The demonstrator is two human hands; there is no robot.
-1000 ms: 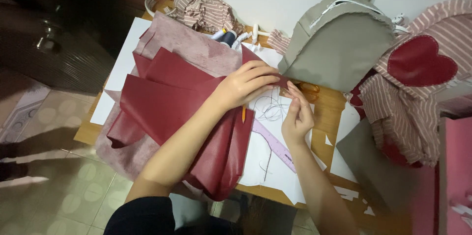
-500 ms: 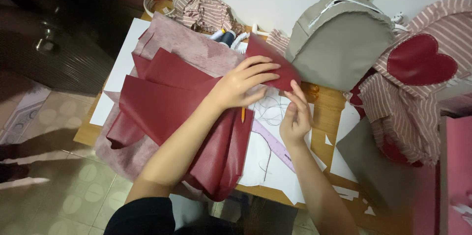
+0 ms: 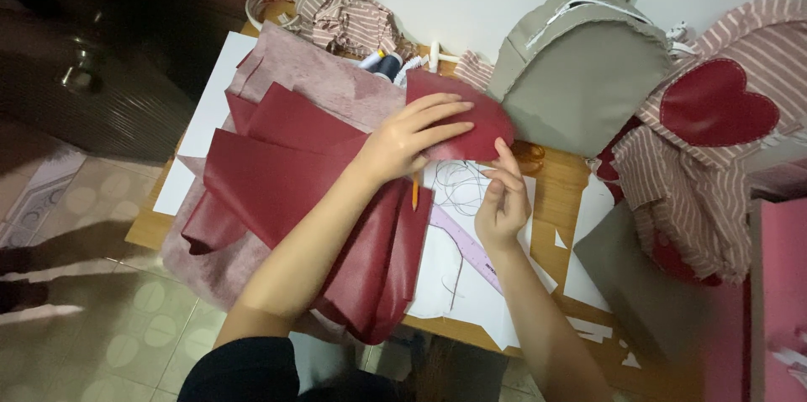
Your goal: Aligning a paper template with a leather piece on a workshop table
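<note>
A curved piece of dark red leather (image 3: 471, 120) lies at the middle of the wooden table (image 3: 565, 192). My left hand (image 3: 408, 141) rests on top of it with fingers spread and holds it. An orange pencil (image 3: 414, 193) pokes out below that hand's heel. My right hand (image 3: 503, 200) is just to the right and pinches the piece's lower edge with its fingertips. Thin dark thread (image 3: 461, 179) lies on white paper between my hands.
A big folded sheet of red leather (image 3: 277, 175) hangs over the table's near edge on pink fabric (image 3: 311, 74). A grey backpack (image 3: 580, 74) and a striped bag with a red heart (image 3: 714, 108) stand at the right. A purple ruler (image 3: 466, 252) lies on paper patterns (image 3: 471, 293). Thread spools (image 3: 382, 61) sit at the back.
The curved red piece has come into view and now spreads out to the right under my left hand. My right hand has shifted up to its lower edge.
</note>
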